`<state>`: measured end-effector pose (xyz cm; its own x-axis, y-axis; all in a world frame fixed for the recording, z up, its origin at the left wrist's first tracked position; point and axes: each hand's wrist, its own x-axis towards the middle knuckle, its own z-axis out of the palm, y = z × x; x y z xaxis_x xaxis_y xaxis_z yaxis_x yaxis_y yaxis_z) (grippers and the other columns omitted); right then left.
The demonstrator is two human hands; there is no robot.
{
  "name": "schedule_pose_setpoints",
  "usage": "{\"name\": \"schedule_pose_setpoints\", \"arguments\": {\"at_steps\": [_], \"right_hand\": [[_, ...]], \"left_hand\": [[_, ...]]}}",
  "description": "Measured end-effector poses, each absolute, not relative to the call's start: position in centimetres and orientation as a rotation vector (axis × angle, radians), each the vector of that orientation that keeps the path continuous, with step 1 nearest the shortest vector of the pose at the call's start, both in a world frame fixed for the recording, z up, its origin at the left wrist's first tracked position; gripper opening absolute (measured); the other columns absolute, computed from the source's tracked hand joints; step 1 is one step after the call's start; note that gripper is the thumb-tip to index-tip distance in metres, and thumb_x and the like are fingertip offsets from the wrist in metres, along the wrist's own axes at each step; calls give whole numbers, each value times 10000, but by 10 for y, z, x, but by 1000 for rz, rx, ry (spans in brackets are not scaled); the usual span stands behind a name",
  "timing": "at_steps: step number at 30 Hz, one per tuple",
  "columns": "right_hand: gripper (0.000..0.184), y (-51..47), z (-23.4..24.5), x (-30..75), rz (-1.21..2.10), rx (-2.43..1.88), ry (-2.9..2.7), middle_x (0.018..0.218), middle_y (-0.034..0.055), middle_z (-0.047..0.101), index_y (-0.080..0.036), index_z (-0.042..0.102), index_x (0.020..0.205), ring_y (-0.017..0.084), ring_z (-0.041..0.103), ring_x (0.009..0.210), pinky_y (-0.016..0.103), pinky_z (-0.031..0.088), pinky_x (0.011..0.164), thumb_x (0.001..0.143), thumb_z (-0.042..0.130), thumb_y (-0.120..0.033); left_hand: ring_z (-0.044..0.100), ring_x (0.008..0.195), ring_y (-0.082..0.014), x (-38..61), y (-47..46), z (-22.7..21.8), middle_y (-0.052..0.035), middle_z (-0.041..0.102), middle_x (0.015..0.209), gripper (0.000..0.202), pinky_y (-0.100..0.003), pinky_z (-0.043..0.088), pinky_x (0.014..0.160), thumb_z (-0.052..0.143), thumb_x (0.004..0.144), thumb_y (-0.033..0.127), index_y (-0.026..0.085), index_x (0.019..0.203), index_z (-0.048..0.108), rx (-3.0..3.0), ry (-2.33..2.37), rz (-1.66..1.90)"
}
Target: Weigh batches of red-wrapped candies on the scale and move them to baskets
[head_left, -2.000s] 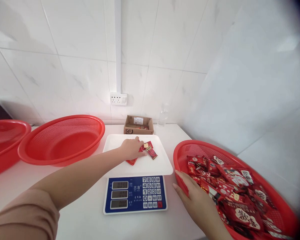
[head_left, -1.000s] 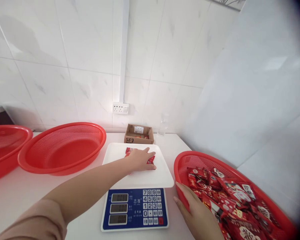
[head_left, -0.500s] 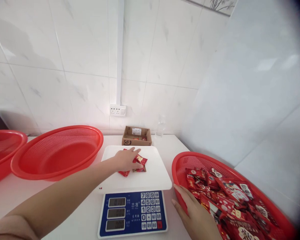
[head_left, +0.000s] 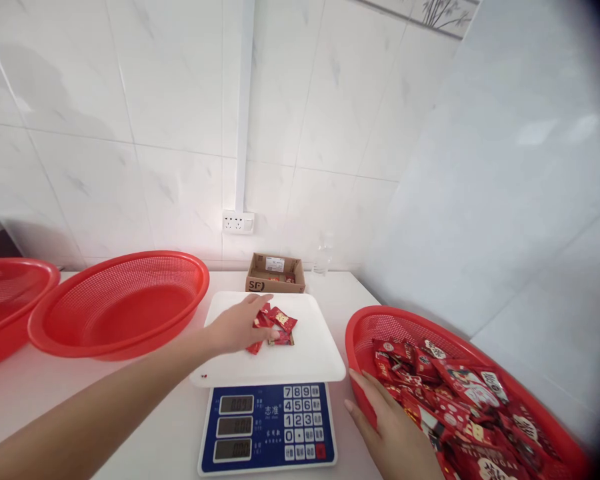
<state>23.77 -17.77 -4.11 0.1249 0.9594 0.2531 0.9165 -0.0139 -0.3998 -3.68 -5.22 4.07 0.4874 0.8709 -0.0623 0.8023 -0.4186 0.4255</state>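
Observation:
My left hand (head_left: pixel 240 327) reaches over the white pan (head_left: pixel 310 360) of a weighing scale. Its thumb and index finger are spread around several small red packets (head_left: pixel 283 320), some partly hidden under the hand. I cannot see a firm grip on any of them. At the right, my right hand (head_left: pixel 390 427) holds the near left rim of a red plastic basket (head_left: pixel 365 320), thumb and fingers on either side of it. Many red and white wrapped packets (head_left: pixel 465 387) fill this basket. Below the pan is the scale's blue panel (head_left: pixel 270 427) with displays and keys.
An oval red basket (head_left: pixel 50 333) stands left of the scale, with another red basket (head_left: pixel 15 267) beyond it at the left edge. Behind the pan sit a small cardboard box (head_left: pixel 280 287) and a clear plastic bottle (head_left: pixel 323 257). The tiled wall has a socket (head_left: pixel 238 222).
My left hand has drawn back slightly to the left, uncovering more of the packets. The scale's top display shows a lower number. My right hand stays on the basket rim.

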Motion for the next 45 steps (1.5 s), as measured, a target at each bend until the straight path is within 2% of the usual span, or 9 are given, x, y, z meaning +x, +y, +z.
{"name": "schedule_pose_setpoints", "arguments": {"at_steps": [3,9,14,18,23,27,33,41,45], "right_hand": [[515,-183,-43,225,172,-1769,-1692,1328,125,546,-188,579,1231,295,495,1234,485,411,1017,850,441,-507],[585,-199,-49,175,735,-1368,-1512,1287,124,586,-219,458,1335,255,590,1131,336,541,860,864,424,-565],[497,-200,-29,209,579,-1633,-1428,1218,86,640,-246,619,1149,272,615,1088,349,529,886,813,489,-587],[638,-195,-14,256,134,-1958,-1276,1294,117,577,-224,527,1280,344,536,1178,527,430,979,804,415,-633],[707,-181,-32,260,-92,-1867,-1484,1464,153,361,-130,436,1357,306,296,1364,523,291,1086,833,353,-598],[658,-173,-54,251,111,-1914,-1654,1501,130,294,-146,439,1362,283,240,1390,509,285,1095,856,346,-557],[642,-172,-60,255,202,-1948,-1701,1487,116,332,-153,445,1360,267,257,1385,489,288,1102,865,341,-549],[680,-174,-56,253,269,-1993,-1671,1491,103,328,-138,439,1366,252,255,1388,472,264,1118,849,331,-566],[697,-175,-55,252,285,-2005,-1652,1488,98,335,-141,443,1365,250,264,1385,465,264,1120,836,333,-582]], "left_hand": [[416,1298,-214,-18,-98,40,-28,364,1463,736,-312,386,1043,524,837,371,342,1456,128,2340,1212,309],[645,992,-348,22,-154,9,-133,318,1457,924,-510,566,749,576,796,171,464,1436,-22,2415,894,280],[418,1291,-352,13,-146,16,-93,107,1564,994,-490,440,999,707,744,333,422,1449,12,2337,868,319],[78,1429,-282,-5,-101,17,-69,27,1576,788,-482,223,1130,481,856,545,307,1476,58,2468,1120,368],[-62,1419,-336,-12,-35,0,-165,46,1560,910,-557,45,1125,349,790,736,170,1475,152,2495,1368,286],[-4,1417,-368,-14,-12,-9,-163,118,1552,945,-597,35,1104,394,714,794,217,1450,259,2496,1342,148],[62,1426,-323,-28,-4,-7,-108,160,1556,889,-527,117,1122,477,692,760,287,1424,303,2487,1238,19],[76,1422,-340,-33,-2,6,-107,195,1548,841,-553,100,1116,587,689,649,289,1408,340,2491,1157,-44],[118,1422,-310,-31,-6,3,-122,213,1541,851,-487,138,1132,553,728,622,222,1430,287,2494,1172,24]]}}
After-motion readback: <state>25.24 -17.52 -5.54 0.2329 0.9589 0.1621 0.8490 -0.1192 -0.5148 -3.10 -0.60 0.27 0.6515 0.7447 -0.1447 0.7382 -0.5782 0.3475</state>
